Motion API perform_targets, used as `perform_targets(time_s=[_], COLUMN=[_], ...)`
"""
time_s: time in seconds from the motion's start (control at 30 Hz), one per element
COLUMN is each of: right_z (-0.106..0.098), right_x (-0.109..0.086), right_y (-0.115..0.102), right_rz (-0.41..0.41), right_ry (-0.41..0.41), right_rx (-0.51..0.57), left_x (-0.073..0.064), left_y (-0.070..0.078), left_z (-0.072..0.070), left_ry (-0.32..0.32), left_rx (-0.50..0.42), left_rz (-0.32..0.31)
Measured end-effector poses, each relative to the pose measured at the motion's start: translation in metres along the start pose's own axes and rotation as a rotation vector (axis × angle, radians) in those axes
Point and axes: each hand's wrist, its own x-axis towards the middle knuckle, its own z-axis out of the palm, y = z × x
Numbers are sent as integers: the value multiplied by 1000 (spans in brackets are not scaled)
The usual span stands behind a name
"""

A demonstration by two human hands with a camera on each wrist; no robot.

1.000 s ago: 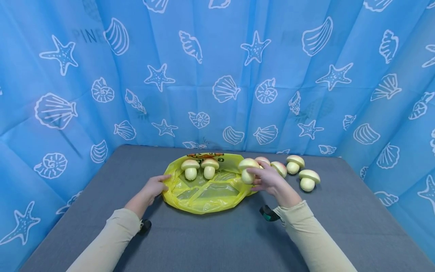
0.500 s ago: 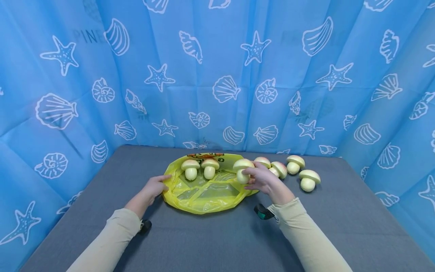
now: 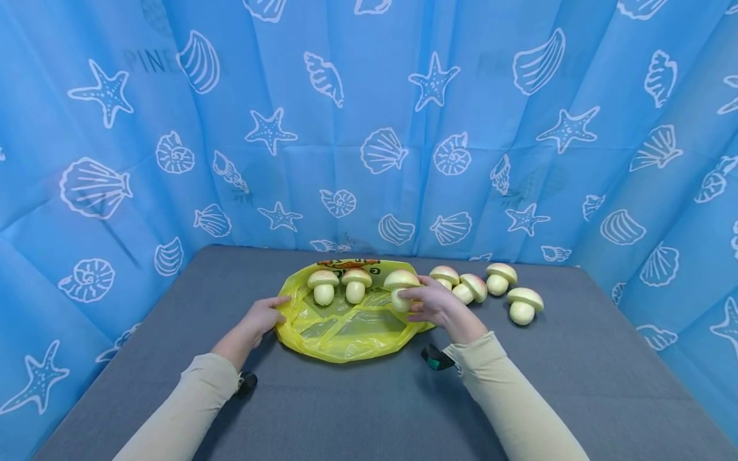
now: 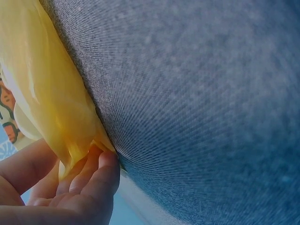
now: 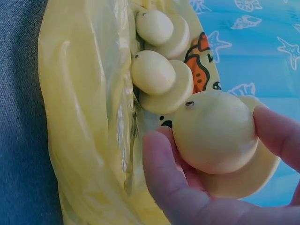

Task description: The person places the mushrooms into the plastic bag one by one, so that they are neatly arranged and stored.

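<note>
A yellow plastic bag (image 3: pixel 352 351) lies spread with its mouth wide at the middle of the table. My left hand (image 3: pixel 262 320) pinches the bag's left edge, its fingers (image 4: pixel 101 176) gathered on the film in the left wrist view. With thumb and fingers, my right hand (image 3: pixel 439 303) grips a toy mushroom (image 3: pixel 401 280) by the bag's right side; its rounded pale stem (image 5: pixel 215 133) faces the right wrist camera. Inside the bag, near its printed back wall, two more mushrooms stand side by side, a left mushroom (image 3: pixel 323 293) and a right mushroom (image 3: pixel 355 291).
Several mushrooms sit to the right of the bag, the outermost mushroom (image 3: pixel 523 307) nearest the front. Beneath everything is a grey cloth-covered table (image 3: pixel 340 416). A blue curtain (image 3: pixel 357 77) with white shells and starfish hangs behind and along both sides.
My right hand has moved left with the mushroom, over the bag's right part, uncovering more of the mushrooms on the table. My left hand stays at the bag's edge.
</note>
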Motion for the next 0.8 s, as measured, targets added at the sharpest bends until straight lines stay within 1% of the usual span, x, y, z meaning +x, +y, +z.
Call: perform_targets(time_s=[0.13,0.2,0.4,0.63,0.8], right_z=[7,10,21,29,33], right_x=[4,8,16,24,27], right_y=[0,0,3,3,3], right_rz=[18,28,49,75,92], right_ry=[5,22,92,161,215], right_rx=[-9,-7,-21,35,11], left_x=[0,0,0,-1,-1], left_y=[0,-1,0,1,2], left_z=[-1,-1,-1,-1,-1], left_ry=[-4,-5,-9,-8,-9], left_rx=[-1,-2,-4,-5,-6], left_rz=[1,1,2,-6,-5])
